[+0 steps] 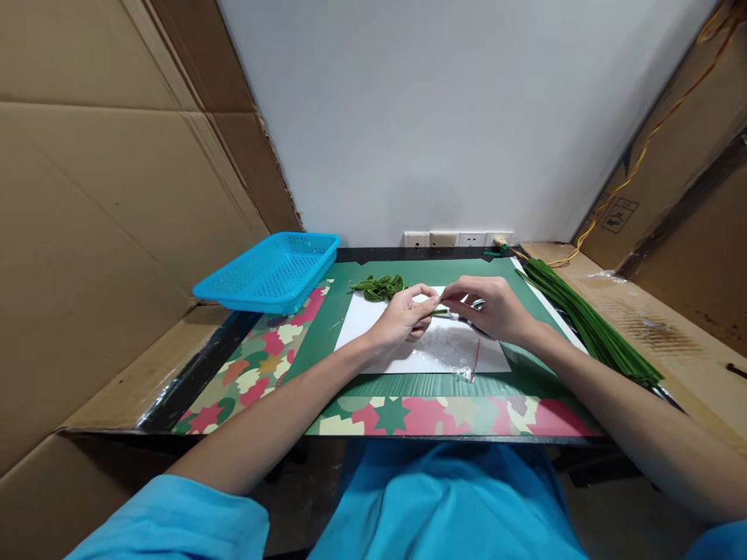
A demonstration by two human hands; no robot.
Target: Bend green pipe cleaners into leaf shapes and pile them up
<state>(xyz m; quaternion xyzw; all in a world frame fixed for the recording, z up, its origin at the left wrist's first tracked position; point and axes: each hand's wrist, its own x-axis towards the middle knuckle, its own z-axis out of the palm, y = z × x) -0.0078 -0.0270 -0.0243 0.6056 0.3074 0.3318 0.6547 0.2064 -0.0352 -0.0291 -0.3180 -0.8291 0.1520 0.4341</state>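
Note:
Over the white sheet [355, 330], my two hands meet with their fingertips almost touching. My left hand [408, 307] is closed in a pinch, and a short piece of green pipe cleaner [439, 312] pokes out from its fingers. Thumb and forefinger of my right hand [490, 307] pinch at the same spot, at the pipe cleaner's end, which the fingers mostly hide. Partly under my right hand lies a shiny metal item, perhaps scissors [478, 304]. Below the hands is a clear plastic bag [449, 346] with a red strip. Looped green pipe cleaners [379, 287] are piled beyond my left hand.
At the back left stands a blue perforated basket [265, 272]. A bundle of long straight green pipe cleaners [589, 323] lies on the right. Cardboard walls [117, 194] flank the table, and wall sockets [443, 239] with a yellow cord [633, 167] are behind it.

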